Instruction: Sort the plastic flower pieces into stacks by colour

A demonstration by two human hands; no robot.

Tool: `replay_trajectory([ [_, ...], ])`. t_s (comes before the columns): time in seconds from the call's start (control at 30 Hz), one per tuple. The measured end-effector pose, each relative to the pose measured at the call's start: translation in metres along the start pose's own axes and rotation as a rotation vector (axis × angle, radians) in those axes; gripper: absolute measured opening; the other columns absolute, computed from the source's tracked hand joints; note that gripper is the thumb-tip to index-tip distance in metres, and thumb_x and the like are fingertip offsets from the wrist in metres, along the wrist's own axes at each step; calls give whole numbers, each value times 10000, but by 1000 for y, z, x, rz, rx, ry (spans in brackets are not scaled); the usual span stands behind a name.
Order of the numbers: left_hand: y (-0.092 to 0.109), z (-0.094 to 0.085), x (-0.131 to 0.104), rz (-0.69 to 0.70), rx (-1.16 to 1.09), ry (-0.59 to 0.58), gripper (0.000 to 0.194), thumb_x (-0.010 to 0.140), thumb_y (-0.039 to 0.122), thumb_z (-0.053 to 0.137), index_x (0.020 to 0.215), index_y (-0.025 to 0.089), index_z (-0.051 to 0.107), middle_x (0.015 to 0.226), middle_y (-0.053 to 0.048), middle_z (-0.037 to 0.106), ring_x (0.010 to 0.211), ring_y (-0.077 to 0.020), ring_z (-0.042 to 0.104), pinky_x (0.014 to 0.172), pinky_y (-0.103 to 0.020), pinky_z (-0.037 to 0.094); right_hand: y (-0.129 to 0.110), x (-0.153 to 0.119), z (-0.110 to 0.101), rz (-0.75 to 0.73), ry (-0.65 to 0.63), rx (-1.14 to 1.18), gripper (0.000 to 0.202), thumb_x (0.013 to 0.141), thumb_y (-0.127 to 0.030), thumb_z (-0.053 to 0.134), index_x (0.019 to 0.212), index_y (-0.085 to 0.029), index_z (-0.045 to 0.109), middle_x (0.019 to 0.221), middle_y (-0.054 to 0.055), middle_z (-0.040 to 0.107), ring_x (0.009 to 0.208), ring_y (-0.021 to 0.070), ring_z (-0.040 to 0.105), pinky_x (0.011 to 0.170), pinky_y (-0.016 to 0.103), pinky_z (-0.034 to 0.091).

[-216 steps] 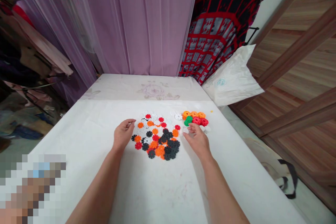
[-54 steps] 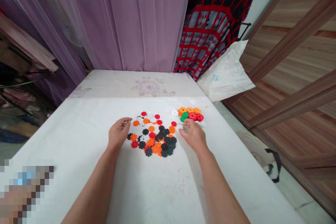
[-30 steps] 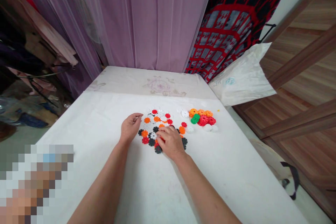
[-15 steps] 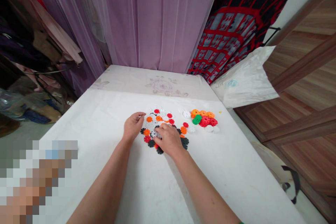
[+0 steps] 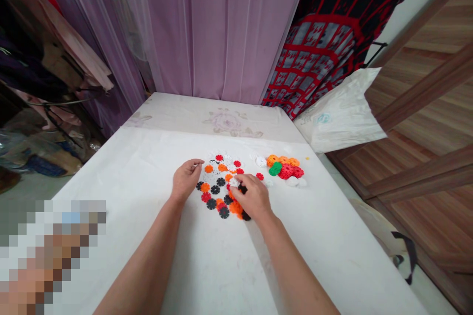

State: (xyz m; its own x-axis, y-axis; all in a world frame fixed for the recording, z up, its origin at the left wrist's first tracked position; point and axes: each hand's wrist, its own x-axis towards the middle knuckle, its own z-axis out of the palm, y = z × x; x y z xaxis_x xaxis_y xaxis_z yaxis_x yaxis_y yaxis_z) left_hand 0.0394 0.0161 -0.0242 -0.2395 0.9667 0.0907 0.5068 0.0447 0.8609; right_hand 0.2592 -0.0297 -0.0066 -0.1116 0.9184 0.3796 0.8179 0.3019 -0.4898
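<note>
Loose notched plastic discs, the snowflake building kind, lie scattered mid-table: black (image 5: 215,189), orange (image 5: 209,169), red (image 5: 206,197) and white ones. My right hand (image 5: 255,198) is over the right side of this spread, thumb and fingers closed round a white snowflake disc (image 5: 234,183). Beneath that hand, orange (image 5: 235,207) and black discs are partly covered. At the left edge of the spread is my left hand (image 5: 185,178), its fingertips pinched together; whatever is between them, if anything, is too small to make out.
Right of the spread sits a cluster of discs in groups by colour: orange (image 5: 284,160), green (image 5: 275,169), red (image 5: 291,171) and white (image 5: 296,181). A white table (image 5: 140,177) carries everything. A white plastic bag (image 5: 343,118) hangs at its right edge, and a purple curtain (image 5: 229,29) hangs behind.
My right hand has shifted right across the spread, with a white disc between its fingers. Black discs it covered now show. My left hand has stayed nearly still.
</note>
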Motion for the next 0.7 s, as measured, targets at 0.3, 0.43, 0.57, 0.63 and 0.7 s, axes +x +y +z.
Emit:
replay_trajectory([
  [0.3, -3, 0, 2, 6, 49, 22, 337, 777, 403, 495, 958, 242, 729, 692, 4, 674, 625, -158, 590, 611, -265, 424, 88, -20, -39, 267, 335, -118, 334, 772, -408, 556, 996, -205, 699, 912, 62, 711, 759, 205, 624, 752, 347, 498],
  [0.43, -2, -1, 1, -12, 35, 17, 335, 771, 397, 501, 966, 246, 728, 727, 0, 695, 666, -166, 616, 638, -265, 441, 88, -21, -35, 216, 323, -182, 344, 783, -366, 555, 1068, -217, 676, 919, 57, 720, 816, 214, 623, 799, 350, 489],
  [0.57, -2, -1, 1, -7, 59, 17, 335, 768, 395, 503, 965, 242, 727, 675, 9, 668, 628, -161, 592, 616, -261, 434, 82, -21, -34, 188, 307, -246, 352, 794, -328, 570, 1119, -225, 659, 924, 51, 726, 848, 222, 620, 814, 347, 481],
  [0.63, -3, -1, 2, -4, 64, 17, 337, 772, 398, 500, 967, 240, 724, 661, 11, 660, 612, -158, 580, 603, -260, 428, 82, -21, -34, 173, 299, -263, 352, 799, -317, 573, 1127, -223, 658, 926, 51, 729, 857, 226, 620, 819, 350, 479],
  [0.7, -4, 0, 2, -2, 56, 16, 337, 775, 400, 498, 968, 240, 723, 675, 8, 667, 624, -159, 589, 605, -258, 431, 82, -21, -33, 162, 288, -268, 347, 806, -310, 571, 1131, -225, 657, 943, 53, 729, 866, 226, 619, 824, 352, 479],
])
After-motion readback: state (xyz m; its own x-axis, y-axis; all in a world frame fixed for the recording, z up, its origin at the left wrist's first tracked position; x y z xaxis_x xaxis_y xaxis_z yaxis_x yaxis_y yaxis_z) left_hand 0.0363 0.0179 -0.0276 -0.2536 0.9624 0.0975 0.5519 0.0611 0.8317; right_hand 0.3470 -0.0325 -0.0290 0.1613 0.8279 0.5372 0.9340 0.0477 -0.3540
